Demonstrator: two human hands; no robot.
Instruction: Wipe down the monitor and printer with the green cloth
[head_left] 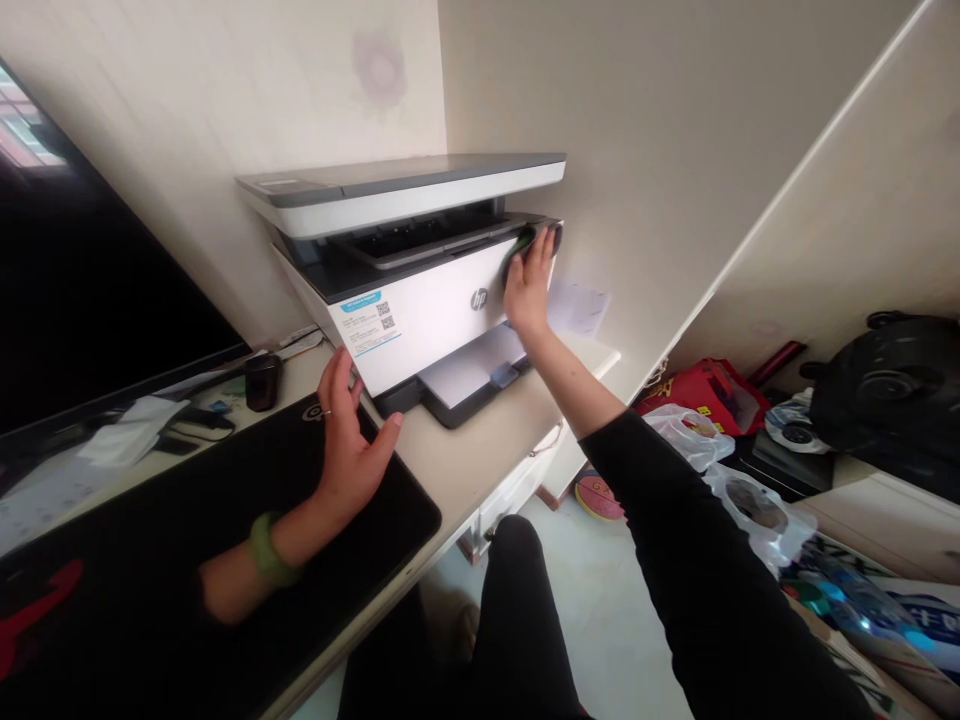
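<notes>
Place: a room in a home, with a small desk corner.
Left: a large flat monitor (90, 280) and a black desk mat (135, 530) on a cream built-in desk (480, 450).
Far end: an HP printer (420, 290) against marked cream wallpaper (225, 100).
Under the desk: white drawers (517, 490).
Right: household clutter in an open cabinet, with plastic bags (688, 436) and a red bag (709, 395).
Floor: pale tile (600, 600) with a basketball (598, 496) beside the drawers.
</notes>
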